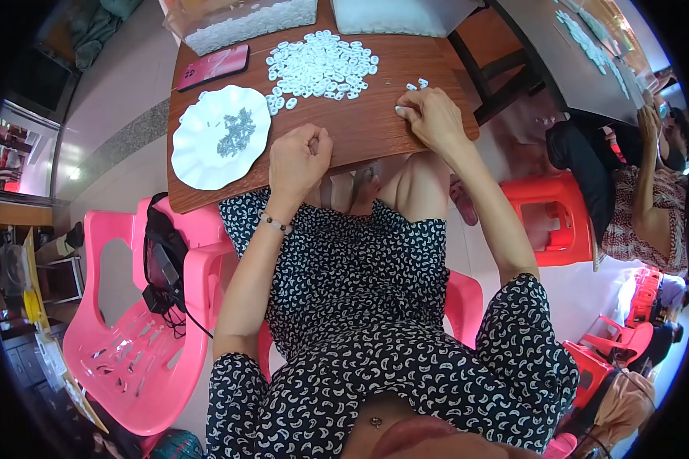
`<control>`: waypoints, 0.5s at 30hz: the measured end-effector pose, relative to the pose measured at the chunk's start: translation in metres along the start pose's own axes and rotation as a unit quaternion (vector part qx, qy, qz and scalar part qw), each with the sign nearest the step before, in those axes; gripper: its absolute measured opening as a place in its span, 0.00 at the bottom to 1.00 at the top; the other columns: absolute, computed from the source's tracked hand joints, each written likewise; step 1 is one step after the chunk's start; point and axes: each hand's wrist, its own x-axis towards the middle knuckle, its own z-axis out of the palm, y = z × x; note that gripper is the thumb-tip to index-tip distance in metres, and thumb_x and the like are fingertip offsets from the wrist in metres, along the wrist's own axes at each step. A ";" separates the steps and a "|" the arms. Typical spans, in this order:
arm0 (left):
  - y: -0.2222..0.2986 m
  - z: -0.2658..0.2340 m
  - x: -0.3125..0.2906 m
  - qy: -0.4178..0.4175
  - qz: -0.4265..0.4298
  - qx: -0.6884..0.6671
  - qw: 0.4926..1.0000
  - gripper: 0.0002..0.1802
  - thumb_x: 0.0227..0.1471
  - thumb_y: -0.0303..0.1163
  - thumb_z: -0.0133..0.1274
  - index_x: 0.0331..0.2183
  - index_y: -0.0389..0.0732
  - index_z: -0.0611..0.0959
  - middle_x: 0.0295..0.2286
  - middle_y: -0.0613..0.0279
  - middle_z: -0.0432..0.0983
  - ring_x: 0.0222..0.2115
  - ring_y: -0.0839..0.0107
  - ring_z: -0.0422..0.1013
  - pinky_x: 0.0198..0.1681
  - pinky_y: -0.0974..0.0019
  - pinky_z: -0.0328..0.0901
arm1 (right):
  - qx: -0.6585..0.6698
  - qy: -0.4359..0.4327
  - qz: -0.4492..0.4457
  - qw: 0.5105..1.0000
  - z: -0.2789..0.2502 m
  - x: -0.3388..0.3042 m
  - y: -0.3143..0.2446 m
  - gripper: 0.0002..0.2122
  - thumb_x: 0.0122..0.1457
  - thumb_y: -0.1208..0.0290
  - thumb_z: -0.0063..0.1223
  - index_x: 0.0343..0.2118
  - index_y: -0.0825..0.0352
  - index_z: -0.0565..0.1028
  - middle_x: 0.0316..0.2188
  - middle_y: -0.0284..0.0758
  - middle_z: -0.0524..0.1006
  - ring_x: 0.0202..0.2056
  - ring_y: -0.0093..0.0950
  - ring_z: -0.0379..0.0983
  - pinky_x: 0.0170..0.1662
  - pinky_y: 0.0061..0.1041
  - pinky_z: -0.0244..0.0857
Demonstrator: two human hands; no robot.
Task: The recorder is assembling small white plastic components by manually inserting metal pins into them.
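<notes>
My left hand (300,159) rests over the near edge of the brown wooden table (367,126), its fingers curled in and closed. What it holds, if anything, is hidden. Farther right, my right hand (436,118) is above the table with thumb and fingers drawn together. A small white spot shows at its thumb tip; whether it is a piece I cannot tell. Just beyond it lie a few loose white two-holed plastic pieces (422,83). A large pile of the same pieces (321,65) sits at the middle back. To the left stands a white wavy-rimmed plate (195,157) with small grey metal parts (237,133).
A phone in a pink case (214,67) lies behind the plate. Two clear bins (253,29) (390,17) with white contents stand at the back edge. A pink chair (134,336) holds a black bag (164,256). At right, another person sits by a dark table (582,65) and a red stool (551,218).
</notes>
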 end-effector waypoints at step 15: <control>-0.004 0.000 -0.002 -0.012 -0.004 -0.003 1.000 0.10 0.49 0.33 0.55 0.23 0.36 0.81 0.15 0.57 0.72 0.17 0.63 0.69 0.22 0.62 0.62 | 0.010 0.004 0.041 0.999 0.007 -0.011 -0.003 0.08 0.55 0.66 0.56 0.30 0.67 0.76 0.28 0.39 0.78 0.36 0.39 0.73 0.40 0.38 0.65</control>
